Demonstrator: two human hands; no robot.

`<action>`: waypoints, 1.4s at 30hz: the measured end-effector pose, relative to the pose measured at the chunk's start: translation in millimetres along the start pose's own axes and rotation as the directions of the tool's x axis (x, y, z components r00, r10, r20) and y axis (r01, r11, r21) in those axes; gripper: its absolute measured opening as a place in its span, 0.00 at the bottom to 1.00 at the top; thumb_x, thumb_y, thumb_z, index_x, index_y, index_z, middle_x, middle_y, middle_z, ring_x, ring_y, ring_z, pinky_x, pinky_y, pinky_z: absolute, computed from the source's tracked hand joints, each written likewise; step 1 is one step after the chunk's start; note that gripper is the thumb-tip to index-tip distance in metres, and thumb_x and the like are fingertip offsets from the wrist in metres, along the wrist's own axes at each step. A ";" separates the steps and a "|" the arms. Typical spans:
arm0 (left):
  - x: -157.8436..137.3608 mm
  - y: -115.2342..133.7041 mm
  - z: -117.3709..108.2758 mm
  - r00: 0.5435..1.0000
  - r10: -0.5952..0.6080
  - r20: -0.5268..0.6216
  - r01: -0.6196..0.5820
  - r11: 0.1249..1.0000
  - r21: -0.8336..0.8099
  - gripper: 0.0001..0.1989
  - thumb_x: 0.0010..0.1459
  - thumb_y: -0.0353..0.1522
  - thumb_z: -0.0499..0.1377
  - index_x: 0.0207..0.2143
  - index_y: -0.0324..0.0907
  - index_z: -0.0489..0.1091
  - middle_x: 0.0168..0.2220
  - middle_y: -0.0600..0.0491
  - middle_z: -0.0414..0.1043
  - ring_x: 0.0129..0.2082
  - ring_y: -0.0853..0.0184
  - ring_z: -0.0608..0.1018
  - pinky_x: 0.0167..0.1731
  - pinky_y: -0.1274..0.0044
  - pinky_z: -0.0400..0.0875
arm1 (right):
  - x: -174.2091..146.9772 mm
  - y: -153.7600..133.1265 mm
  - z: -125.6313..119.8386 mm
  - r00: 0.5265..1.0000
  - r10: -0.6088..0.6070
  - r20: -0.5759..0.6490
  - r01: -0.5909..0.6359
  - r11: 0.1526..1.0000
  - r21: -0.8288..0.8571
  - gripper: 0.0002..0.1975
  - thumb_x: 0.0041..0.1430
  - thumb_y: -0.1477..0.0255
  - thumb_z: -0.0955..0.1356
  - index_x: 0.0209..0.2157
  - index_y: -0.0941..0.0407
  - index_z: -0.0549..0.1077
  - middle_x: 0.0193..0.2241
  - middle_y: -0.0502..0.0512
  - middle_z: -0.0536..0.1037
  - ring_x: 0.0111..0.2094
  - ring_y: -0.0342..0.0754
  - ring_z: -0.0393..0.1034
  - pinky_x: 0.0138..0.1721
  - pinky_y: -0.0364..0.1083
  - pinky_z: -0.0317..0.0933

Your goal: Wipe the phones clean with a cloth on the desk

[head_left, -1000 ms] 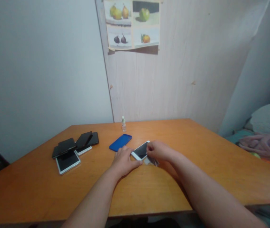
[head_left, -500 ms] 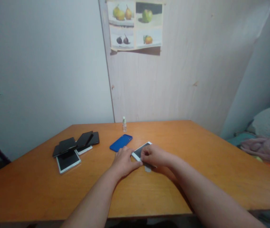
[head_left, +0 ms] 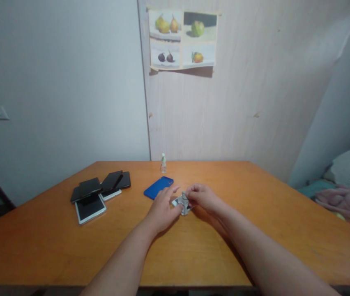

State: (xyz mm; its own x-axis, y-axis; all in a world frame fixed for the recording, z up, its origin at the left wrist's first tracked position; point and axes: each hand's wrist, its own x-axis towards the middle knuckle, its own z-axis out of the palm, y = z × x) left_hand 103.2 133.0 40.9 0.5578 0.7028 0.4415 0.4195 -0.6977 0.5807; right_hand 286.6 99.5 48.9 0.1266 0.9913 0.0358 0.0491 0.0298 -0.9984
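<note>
A white-edged smartphone [head_left: 174,202] lies on the table, mostly covered by a crumpled grey cloth [head_left: 184,204] and my hands. My right hand [head_left: 203,196] is closed, pinching the cloth's right side between thumb and fingers. On the other side, my left hand [head_left: 163,210] has its fingers stretched apart, with the thumb at the cloth's near left edge. Just beyond the left hand lies a blue phone case [head_left: 157,187], partly behind its fingers.
Several dark-screened tablets and phones [head_left: 90,209] overlap at the left, with a slim black object [head_left: 118,181] on top. A small clear bottle [head_left: 163,163] stands near the back edge of the wooden table [head_left: 175,255]. A fruit print [head_left: 183,39] hangs on the wall.
The grey cloth, earlier mostly hidden under my right hand, now lies bunched over the phone. My left fingers have lifted and spread. The view has tilted slightly upward and left.
</note>
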 end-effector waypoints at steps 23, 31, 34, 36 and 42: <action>6.7 -27.1 -2.6 0.978 -0.097 -0.184 0.077 0.991 -0.111 0.09 0.59 0.27 0.55 0.38 0.42 0.75 0.35 0.53 0.79 0.36 0.66 0.78 0.36 0.77 0.70 | 9.1 0.4 -46.0 0.996 -0.024 -0.091 -0.068 0.488 -0.870 0.38 0.64 0.46 0.59 0.63 0.60 0.65 0.57 0.69 0.73 0.58 0.62 0.67 0.58 0.55 0.59; 6.7 -28.4 -8.4 0.969 -0.132 -0.208 0.113 0.988 -0.101 0.09 0.58 0.27 0.55 0.36 0.42 0.75 0.33 0.55 0.78 0.34 0.67 0.78 0.35 0.78 0.69 | -6.1 -12.2 -55.4 0.969 0.091 0.231 0.151 0.521 -0.840 0.46 0.41 0.48 0.76 0.59 0.55 0.68 0.52 0.62 0.76 0.49 0.58 0.72 0.47 0.50 0.64; 7.1 -31.9 -11.3 0.957 -0.144 -0.250 0.131 0.989 -0.068 0.09 0.58 0.26 0.55 0.36 0.43 0.74 0.33 0.55 0.77 0.35 0.67 0.78 0.36 0.77 0.69 | -7.4 -16.8 -53.0 0.965 0.117 0.236 0.180 0.360 -0.915 0.39 0.37 0.46 0.76 0.49 0.55 0.74 0.46 0.60 0.77 0.45 0.58 0.71 0.43 0.49 0.63; 7.2 -33.5 -12.0 0.953 -0.113 -0.282 0.116 0.993 -0.008 0.09 0.56 0.25 0.56 0.35 0.43 0.74 0.35 0.54 0.77 0.37 0.66 0.77 0.39 0.76 0.69 | -7.3 -20.0 -52.0 0.960 0.131 0.246 0.201 0.289 -0.936 0.38 0.38 0.44 0.75 0.46 0.55 0.75 0.45 0.60 0.76 0.44 0.58 0.70 0.41 0.49 0.63; 3.5 -32.7 -5.4 0.982 -0.001 -0.191 0.032 0.987 0.159 0.11 0.55 0.22 0.55 0.35 0.42 0.74 0.37 0.51 0.74 0.40 0.64 0.75 0.42 0.73 0.68 | -12.2 -26.1 -49.4 0.956 0.152 0.251 0.210 0.244 -0.947 0.40 0.38 0.42 0.74 0.48 0.53 0.76 0.47 0.61 0.73 0.47 0.59 0.69 0.41 0.49 0.63</action>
State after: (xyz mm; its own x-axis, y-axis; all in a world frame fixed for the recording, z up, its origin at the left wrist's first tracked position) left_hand 87.5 159.1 27.2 0.4101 0.7169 0.5638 0.5457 -0.6882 0.4781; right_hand 332.8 80.3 76.7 -0.1203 0.9844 -0.1286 0.9766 0.0941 -0.1932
